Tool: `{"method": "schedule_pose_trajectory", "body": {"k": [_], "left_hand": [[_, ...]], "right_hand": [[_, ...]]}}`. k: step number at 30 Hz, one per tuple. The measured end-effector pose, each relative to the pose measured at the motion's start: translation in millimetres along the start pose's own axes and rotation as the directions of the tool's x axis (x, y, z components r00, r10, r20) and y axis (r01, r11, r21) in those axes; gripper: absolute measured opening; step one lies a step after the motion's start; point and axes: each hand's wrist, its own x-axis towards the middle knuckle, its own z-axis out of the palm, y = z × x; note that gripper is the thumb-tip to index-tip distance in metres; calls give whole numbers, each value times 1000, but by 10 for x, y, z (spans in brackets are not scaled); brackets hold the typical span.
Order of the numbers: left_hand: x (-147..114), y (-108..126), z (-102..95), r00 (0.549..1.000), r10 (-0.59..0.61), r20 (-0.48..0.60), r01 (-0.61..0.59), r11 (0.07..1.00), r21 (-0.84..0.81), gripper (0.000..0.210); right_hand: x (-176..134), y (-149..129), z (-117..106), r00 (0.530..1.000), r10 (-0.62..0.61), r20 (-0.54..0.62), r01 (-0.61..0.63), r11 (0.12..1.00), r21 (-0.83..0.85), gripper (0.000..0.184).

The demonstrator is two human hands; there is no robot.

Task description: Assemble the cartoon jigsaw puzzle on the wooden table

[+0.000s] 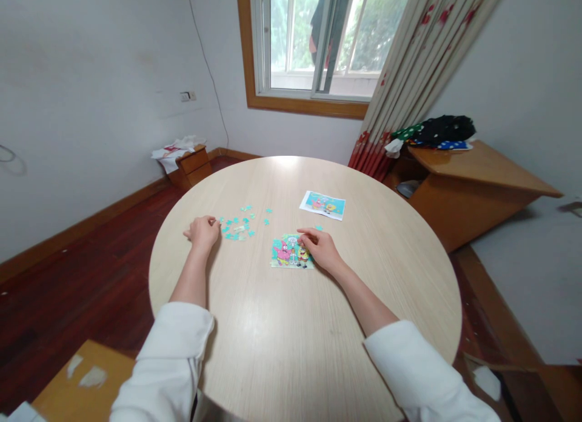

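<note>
A partly assembled cartoon jigsaw puzzle (282, 253) lies near the middle of the round table, with a pink starfish and a yellow sponge figure on it. My right hand (322, 248) is over its upper right side, fingers bent and close together at the puzzle; anything between the fingertips is too small to make out. To the left, my left hand (204, 233) rests at the edge of a cluster of loose turquoise puzzle pieces (235, 228). Its fingers are curled together, and what they pinch, if anything, is hidden. One loose puzzle piece (319, 227) lies just above my right hand.
Behind the puzzle lies a printed reference picture (324, 205) on the round table (273, 337). A wooden cabinet (477, 179) with cloths on top stands to the right, beside a curtain (409, 76). A small cabinet (194, 163) stands back left. A person (321, 25) shows outside the window.
</note>
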Motion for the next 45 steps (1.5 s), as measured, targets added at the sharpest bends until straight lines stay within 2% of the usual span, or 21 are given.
{"method": "schedule_pose_trajectory", "body": {"k": [4,12,22,28,35,39,45], "left_hand": [[-8,87,63,998,68,7,-69,995,74,38],[-40,127,36,993,111,27,-113,987,111,32],[-48,64,69,989,143,22,-145,986,85,30],[-119,133,12,980,197,4,-197,980,25,27],[-221,227,-108,924,339,179,-340,940,-29,23],[-245,251,-123,916,320,240,-330,944,0,21],[-256,282,-105,922,283,263,-296,955,11,15]], "right_hand": [[-4,5,2,999,-6,-39,7,999,31,26],[-5,16,3,999,2,-49,0,999,44,27],[-4,5,-10,999,-11,-43,11,1000,3,27],[-2,-14,-5,999,-9,-45,9,1000,-3,27],[3,-16,-7,999,-13,-47,14,1000,13,25],[4,-16,-3,999,-15,-44,16,1000,18,25],[-1,-30,-5,999,-14,-41,15,1000,12,25]]}}
